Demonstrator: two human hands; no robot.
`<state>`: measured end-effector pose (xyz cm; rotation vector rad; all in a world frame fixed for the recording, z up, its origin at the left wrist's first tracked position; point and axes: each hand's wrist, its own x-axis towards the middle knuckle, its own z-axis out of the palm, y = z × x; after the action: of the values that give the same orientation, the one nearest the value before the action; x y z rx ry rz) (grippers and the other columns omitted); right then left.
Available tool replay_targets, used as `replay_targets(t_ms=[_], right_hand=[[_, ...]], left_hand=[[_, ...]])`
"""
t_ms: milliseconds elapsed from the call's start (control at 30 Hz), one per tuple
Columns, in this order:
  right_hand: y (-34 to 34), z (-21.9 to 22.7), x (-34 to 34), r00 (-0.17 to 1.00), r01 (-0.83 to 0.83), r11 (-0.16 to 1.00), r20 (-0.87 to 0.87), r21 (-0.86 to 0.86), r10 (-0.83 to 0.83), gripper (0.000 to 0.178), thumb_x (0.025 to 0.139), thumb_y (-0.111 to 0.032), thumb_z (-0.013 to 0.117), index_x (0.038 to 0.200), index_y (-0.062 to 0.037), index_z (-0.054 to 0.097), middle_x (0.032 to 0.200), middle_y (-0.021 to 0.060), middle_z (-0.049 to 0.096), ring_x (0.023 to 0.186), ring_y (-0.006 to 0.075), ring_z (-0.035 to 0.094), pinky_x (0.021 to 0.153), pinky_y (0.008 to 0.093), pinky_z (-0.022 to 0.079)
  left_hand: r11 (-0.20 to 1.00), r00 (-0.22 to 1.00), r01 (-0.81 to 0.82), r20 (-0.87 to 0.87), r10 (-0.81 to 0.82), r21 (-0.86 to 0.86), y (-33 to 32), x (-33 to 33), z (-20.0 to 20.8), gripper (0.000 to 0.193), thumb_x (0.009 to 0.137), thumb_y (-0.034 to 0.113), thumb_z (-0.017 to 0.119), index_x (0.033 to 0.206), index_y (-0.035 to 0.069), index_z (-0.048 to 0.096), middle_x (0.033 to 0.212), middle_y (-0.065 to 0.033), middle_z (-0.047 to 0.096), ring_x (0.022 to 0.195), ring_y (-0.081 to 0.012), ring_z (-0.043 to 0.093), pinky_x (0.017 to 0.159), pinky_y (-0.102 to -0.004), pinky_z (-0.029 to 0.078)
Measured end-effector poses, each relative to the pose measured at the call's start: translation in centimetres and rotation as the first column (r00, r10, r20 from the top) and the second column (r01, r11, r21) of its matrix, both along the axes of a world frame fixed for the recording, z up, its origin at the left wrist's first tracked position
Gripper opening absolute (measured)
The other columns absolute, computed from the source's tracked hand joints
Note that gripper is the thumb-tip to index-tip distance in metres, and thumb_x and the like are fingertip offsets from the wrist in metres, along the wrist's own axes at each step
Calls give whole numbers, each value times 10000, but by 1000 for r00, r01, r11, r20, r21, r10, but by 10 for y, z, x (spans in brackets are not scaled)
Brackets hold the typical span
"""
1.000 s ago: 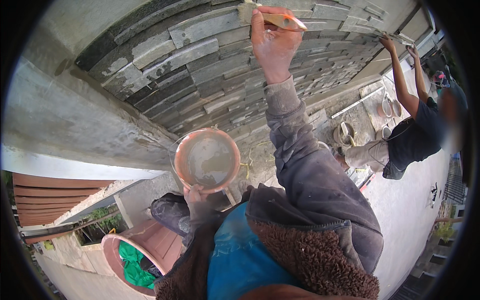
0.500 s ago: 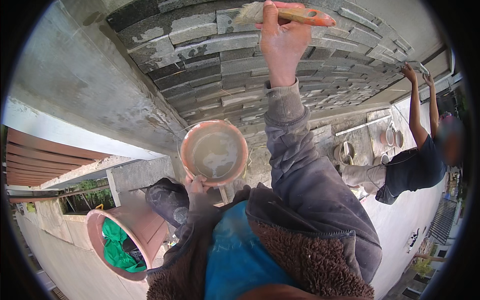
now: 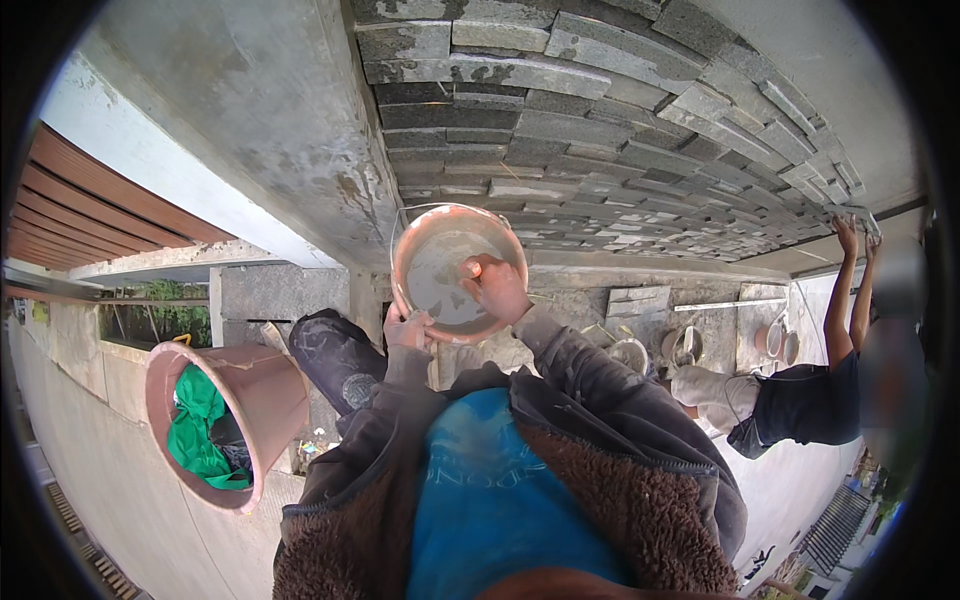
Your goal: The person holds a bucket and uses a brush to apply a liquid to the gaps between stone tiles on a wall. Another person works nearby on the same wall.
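- steadying the orange bucket (image 3: 402,262) by its near-left rim with a curled left hand (image 3: 407,330), before the body
- clenching the brush (image 3: 473,268) in the right hand (image 3: 497,291) at the grey slurry (image 3: 435,290) inside, with bristles hidden
- with the bucket, probably heavy, apt to slosh; best held under the rim
- with the brush, probably light, slick when wet; best gripped mid-handle

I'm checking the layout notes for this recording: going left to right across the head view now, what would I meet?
Pink tub → left hand, on the rim of the orange bucket → right hand at that bucket's mouth, gripping an orange handle end → co-worker in a dark shirt.
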<state>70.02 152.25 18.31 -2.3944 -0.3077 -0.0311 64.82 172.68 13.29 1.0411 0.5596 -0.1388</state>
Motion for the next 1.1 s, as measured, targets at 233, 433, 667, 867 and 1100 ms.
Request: replay_targets(t_ms=[233, 433, 667, 867, 1100], right_hand=[[18, 84, -30, 867, 4, 962, 478, 272, -139, 91, 849, -65, 742, 935, -56, 714, 941, 102, 725, 874, 318, 720, 755, 396, 582], [7, 60, -7, 929, 44, 948, 336, 314, -155, 144, 843, 7, 766, 967, -65, 748, 1016, 124, 716, 949, 281, 730, 782, 402, 588], [70, 208, 115, 487, -204, 825, 786, 527, -381, 144, 866, -9, 793, 995, -55, 749, 1109, 132, 706, 969, 243, 714, 796, 332, 574], [6, 213, 155, 168, 1, 841, 829, 542, -534, 176, 833, 40, 764, 971, -68, 749, 1099, 121, 692, 941, 261, 679, 785, 349, 561], [61, 223, 142, 315, 3, 943, 895, 333, -317, 269, 777, 31, 755, 968, -158, 751, 1121, 73, 682, 904, 268, 644, 800, 345, 549]], left_hand=[[999, 999, -22, -28, 23, 31, 1, 10, -5, 356, 774, -94, 609, 1108, 28, 617, 902, -56, 665, 735, -157, 668, 600, -295, 558], [997, 998, -48, -40, 50, 62, 12, 12, -17, 285, 752, -46, 632, 1018, 51, 608, 828, -52, 658, 616, -150, 623, 506, -286, 503], [990, 993, -55, -93, 68, 132, 24, 0, -22, 245, 764, -11, 639, 992, 65, 595, 768, -38, 630, 542, -128, 581, 434, -265, 467], [986, 995, -61, -70, 73, 157, 38, -1, -30, 264, 763, -3, 653, 1010, 72, 600, 740, -29, 617, 503, -124, 565, 405, -252, 457], [992, 993, -65, -93, 76, 112, 37, -8, -30, 298, 759, -21, 636, 1040, 71, 600, 765, -25, 614, 514, -127, 574, 398, -251, 463]])
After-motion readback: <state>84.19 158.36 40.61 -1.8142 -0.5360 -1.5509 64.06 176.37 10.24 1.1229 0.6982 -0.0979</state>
